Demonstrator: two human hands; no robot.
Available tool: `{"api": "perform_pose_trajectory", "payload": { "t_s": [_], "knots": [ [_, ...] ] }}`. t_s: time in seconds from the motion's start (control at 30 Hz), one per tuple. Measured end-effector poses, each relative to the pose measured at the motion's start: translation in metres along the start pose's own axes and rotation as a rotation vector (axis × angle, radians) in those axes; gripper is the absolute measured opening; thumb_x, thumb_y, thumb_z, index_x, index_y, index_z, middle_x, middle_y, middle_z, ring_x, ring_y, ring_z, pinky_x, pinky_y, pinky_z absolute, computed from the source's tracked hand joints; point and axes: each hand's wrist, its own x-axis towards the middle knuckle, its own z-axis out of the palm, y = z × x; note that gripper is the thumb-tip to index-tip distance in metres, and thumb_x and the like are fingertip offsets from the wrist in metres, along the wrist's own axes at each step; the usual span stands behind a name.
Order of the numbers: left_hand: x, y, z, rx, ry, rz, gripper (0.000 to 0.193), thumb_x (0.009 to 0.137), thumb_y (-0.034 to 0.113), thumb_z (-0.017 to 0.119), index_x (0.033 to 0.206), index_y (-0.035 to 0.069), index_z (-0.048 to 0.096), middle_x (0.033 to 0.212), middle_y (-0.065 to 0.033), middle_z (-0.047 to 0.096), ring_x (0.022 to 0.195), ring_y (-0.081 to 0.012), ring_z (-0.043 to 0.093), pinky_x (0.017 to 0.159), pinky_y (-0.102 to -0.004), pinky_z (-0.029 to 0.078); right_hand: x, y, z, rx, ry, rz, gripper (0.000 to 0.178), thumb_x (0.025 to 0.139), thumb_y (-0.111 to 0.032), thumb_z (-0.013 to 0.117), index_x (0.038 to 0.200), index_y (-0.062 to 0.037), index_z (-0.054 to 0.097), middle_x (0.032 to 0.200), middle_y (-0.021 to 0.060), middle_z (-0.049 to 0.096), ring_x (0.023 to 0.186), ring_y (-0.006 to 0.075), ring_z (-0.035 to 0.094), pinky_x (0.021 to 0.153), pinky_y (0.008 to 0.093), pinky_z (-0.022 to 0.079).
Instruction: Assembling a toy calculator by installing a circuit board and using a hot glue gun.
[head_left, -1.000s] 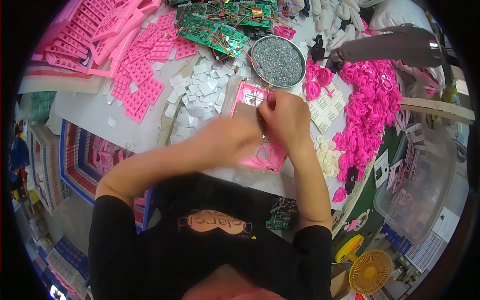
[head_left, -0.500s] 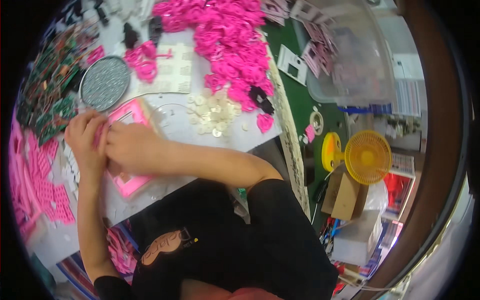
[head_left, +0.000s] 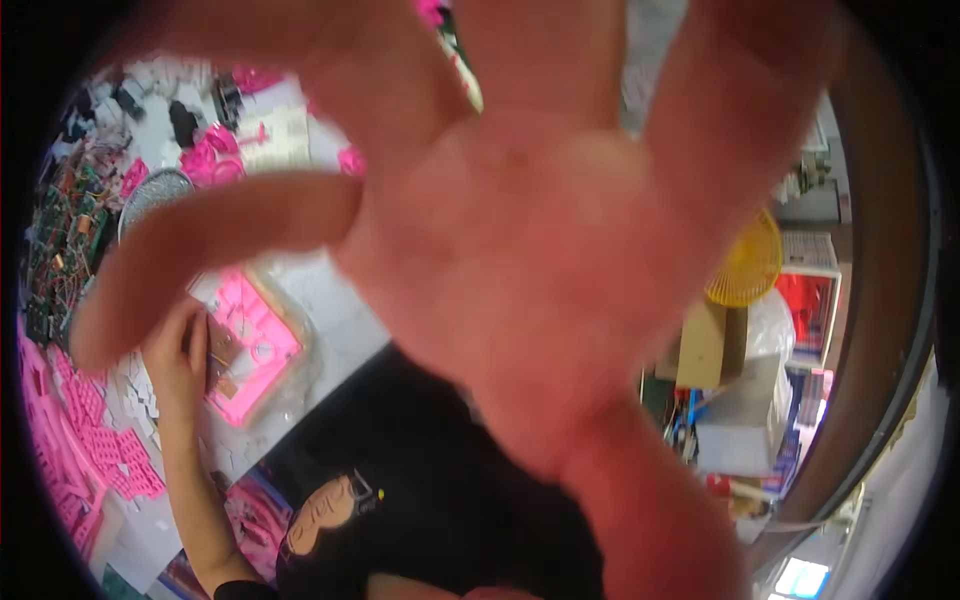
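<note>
My right hand [head_left: 520, 270] is raised very close to the view, blurred and large. Its fingers are spread wide and nothing shows in them. Lower left, my left hand [head_left: 176, 362] is at the left edge of a pink plastic frame [head_left: 268, 378], with its fingers bent against that edge. Part of the left hand's fingertips is hidden behind a digit of the right hand. The frame lies tilted on the white table [head_left: 340, 310], on a pale backing, with an opening in its middle.
Green circuit boards with wires [head_left: 65, 240] are heaped at left. Pink grid-like parts [head_left: 110, 450] lie nearer. A round tray of small metal pieces [head_left: 150, 195] stands beyond the frame. At right are a yellow fan [head_left: 750, 265] and a cardboard box [head_left: 708, 345].
My right hand has left the pink frame and come up close to the view, its fingers spreading. My left hand stays by the frame. The view has shifted slightly.
</note>
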Motion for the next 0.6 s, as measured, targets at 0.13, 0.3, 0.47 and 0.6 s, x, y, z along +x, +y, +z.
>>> {"api": "perform_pose_trajectory", "payload": {
  "t_s": [0.13, 0.3, 0.47, 0.6],
  "knots": [
    [0.019, 0.013, -0.003, -0.116, -0.098, -0.019, 0.013, 0.083, 0.002, 0.069, 0.095, 0.002, 0.066, 0.101, -0.0141, 0.064, 0.098, -0.0328, 0.060, 0.091, -0.0407, 0.044, 0.011, -0.014, -0.002, -0.099, -0.054, 0.094, 0.031, 0.081, -0.015, 0.073, 0.107, 0.0008, 0.069, 0.100, 0.0118, 0.072, 0.087, 0.0227, 0.070, 0.071, 0.0310, 0.056],
    [-0.003, -0.008, 0.013, -0.130, 0.019, -0.004, 0.013, 0.076, 0.010, 0.073, 0.087, 0.008, 0.068, 0.091, -0.0066, 0.067, 0.090, -0.0264, 0.062, 0.090, -0.0448, 0.044, 0.038, 0.034, -0.005, -0.206, -0.138, 0.104, 0.034, 0.080, -0.010, 0.074, 0.110, 0.0042, 0.069, 0.095, 0.0135, 0.073, 0.082, 0.0220, 0.070, 0.070, 0.0298, 0.055],
    [0.008, 0.002, -0.002, -0.145, 0.084, 0.034, 0.015, 0.078, 0.011, 0.072, 0.091, 0.008, 0.066, 0.090, -0.0061, 0.066, 0.091, -0.0276, 0.061, 0.093, -0.0450, 0.042, 0.052, 0.132, 0.006, -0.722, 0.111, 0.346, 0.033, 0.081, 0.000, 0.071, 0.113, 0.0020, 0.069, 0.094, 0.0113, 0.073, 0.078, 0.0185, 0.069, 0.071, 0.0286, 0.055],
    [0.011, 0.004, 0.000, -0.210, 0.128, 0.013, 0.016, 0.079, 0.006, 0.068, 0.095, 0.006, 0.064, 0.089, -0.0085, 0.062, 0.088, -0.0311, 0.059, 0.091, -0.0462, 0.042, 0.032, 0.190, 0.014, -0.984, -0.056, 0.376, 0.028, 0.080, -0.011, 0.073, 0.107, -0.0041, 0.069, 0.092, 0.0108, 0.067, 0.083, 0.0285, 0.065, 0.071, 0.0383, 0.053]
  ]
}}
